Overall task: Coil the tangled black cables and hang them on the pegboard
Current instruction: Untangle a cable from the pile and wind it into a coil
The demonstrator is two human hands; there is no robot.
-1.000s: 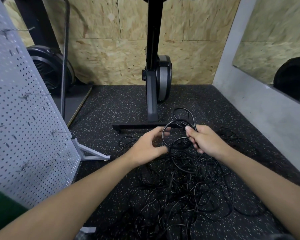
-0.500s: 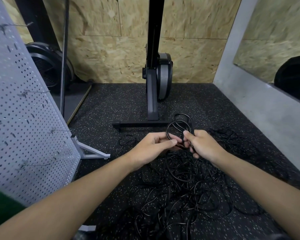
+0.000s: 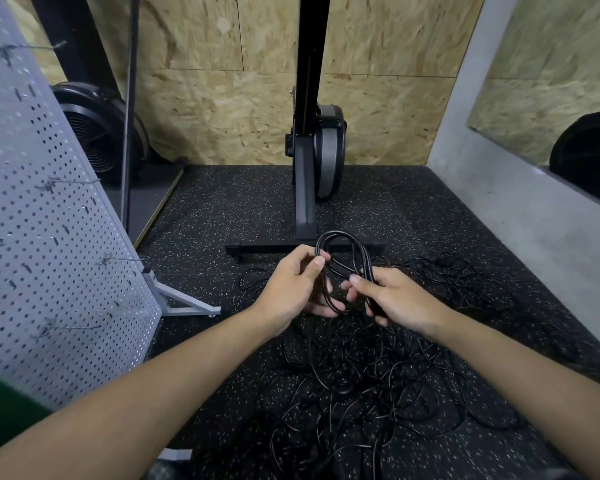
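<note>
Both hands close together — left hand [image 3: 291,289] and right hand [image 3: 395,299] grip coil [image 3: 343,258] above tangle [image 3: 361,386]; pegboard [image 3: 49,237] left.

**View:** head, the single camera.
**Mounting:** worn on the person's head, wide-angle; straight edges bow toward the frame borders.
**Facing:** forward and down, centred on the black upright stand [image 3: 305,202], whose post runs out of the top edge.
**Range:** close. Both forearms enter from the bottom corners. The left hand [image 3: 288,289] and right hand [image 3: 402,299] meet on a cable loop [image 3: 340,234] just this side of the stand's foot.
**Coverage:**
- speckled floor [image 3: 239,209] around the stand
- tangled cables [image 3: 361,393] nearer the camera than the stand
- pegboard [image 3: 49,237] left of the stand
- chipboard wall [image 3: 222,116] behind the stand
- grey wall [image 3: 516,220] right of the stand
</note>
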